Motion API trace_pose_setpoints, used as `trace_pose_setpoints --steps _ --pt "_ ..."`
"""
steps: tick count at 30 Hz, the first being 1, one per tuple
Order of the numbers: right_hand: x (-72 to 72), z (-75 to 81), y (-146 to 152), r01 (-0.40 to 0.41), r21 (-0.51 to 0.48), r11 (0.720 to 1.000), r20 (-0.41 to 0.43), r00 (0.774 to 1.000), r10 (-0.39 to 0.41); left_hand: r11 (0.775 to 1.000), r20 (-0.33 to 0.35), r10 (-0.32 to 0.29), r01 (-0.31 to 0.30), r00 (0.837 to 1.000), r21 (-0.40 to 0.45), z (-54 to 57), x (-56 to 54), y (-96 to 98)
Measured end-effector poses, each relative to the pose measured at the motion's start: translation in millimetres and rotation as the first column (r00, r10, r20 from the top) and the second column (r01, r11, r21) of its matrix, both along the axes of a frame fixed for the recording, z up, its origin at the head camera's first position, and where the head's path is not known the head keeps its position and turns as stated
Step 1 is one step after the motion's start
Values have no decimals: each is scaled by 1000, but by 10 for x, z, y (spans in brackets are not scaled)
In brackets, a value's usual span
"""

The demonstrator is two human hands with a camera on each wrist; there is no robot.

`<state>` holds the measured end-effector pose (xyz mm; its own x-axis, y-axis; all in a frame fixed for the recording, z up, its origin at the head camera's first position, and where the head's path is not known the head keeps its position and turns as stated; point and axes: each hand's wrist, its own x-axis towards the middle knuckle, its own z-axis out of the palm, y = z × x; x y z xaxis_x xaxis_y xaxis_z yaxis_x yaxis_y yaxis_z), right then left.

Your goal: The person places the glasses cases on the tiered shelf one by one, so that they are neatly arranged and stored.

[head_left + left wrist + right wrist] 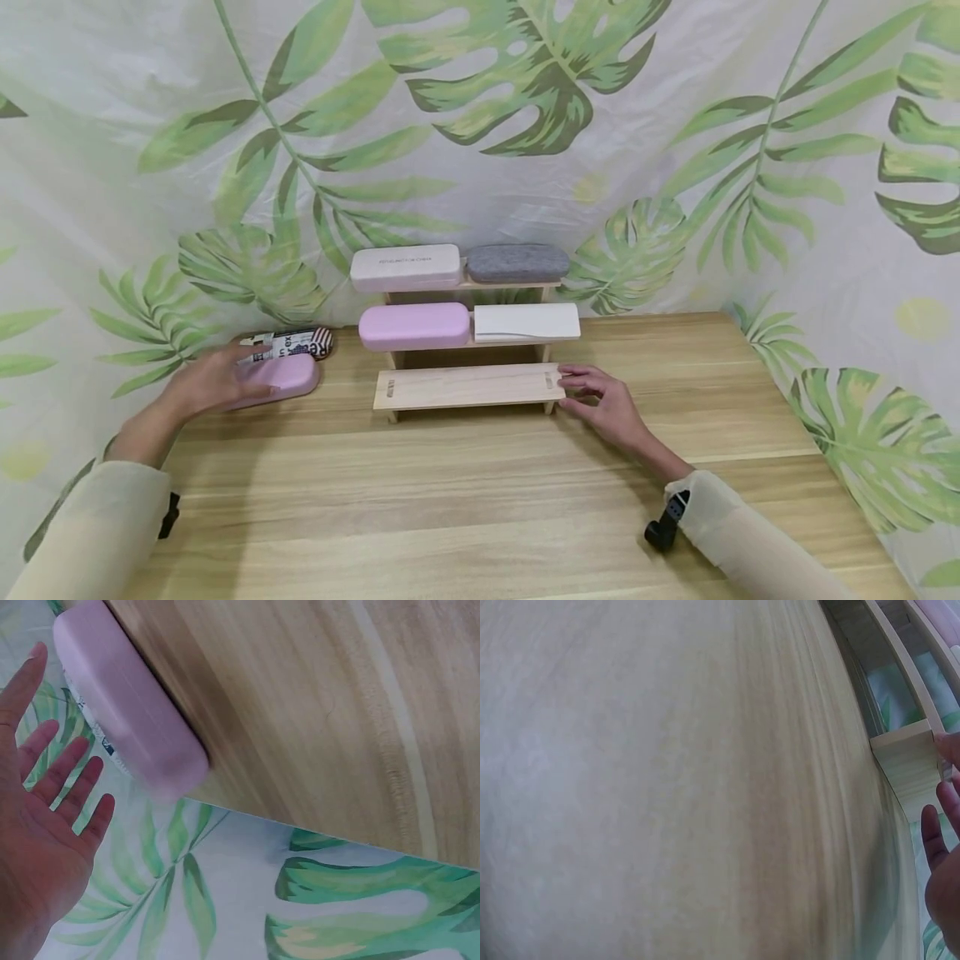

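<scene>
At the left, a pink glasses case (291,379) lies on the table in front of a patterned glasses case (300,342) with black lettering and stripes. My left hand (213,379) is over the pink case's left end in the head view. In the left wrist view the same hand (49,817) has its fingers spread beside the pink case (131,697). My right hand (611,408) holds the right end of a three-step wooden stand (465,387) at its lowest step, thumb at the front corner. That bottom step is bare.
On the stand's top step sit a whitish case (407,268) and a grey felt-like case (517,263). The middle step carries a lilac case (414,326) and a white flap case (527,322). Leaf-print cloth (480,183) hangs behind the wooden table (450,500).
</scene>
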<state>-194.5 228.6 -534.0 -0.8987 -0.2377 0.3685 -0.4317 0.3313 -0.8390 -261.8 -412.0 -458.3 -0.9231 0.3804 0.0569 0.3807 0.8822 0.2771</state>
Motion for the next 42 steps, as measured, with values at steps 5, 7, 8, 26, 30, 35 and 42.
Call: trace_pose_setpoints --steps 5,7,8,26,30,35,42 --pt "29 53 -39 34 2 999 14 999 -34 1000 55 19 -19 998 -13 -73 -8 -45" --pt "60 120 -63 38 -1 999 21 999 -38 999 65 37 -36 997 -16 -102 -7 -67" --pt "78 158 -75 38 -4 999 23 999 -38 999 68 43 -42 997 -14 -118 -5 -76" --pt "190 316 -134 62 -22 998 54 997 -61 997 92 57 -53 994 -56 -180 -7 -139" --pt "196 341 -139 63 -26 998 75 995 -61 998 69 41 -37 997 -57 -216 -5 -142" --pt "197 342 -139 57 -34 998 88 995 -54 997 51 30 -26 998 -68 -249 -3 -156" --pt "190 315 -146 63 -49 997 97 994 -58 998 33 18 -16 999 -67 -267 -17 -169"
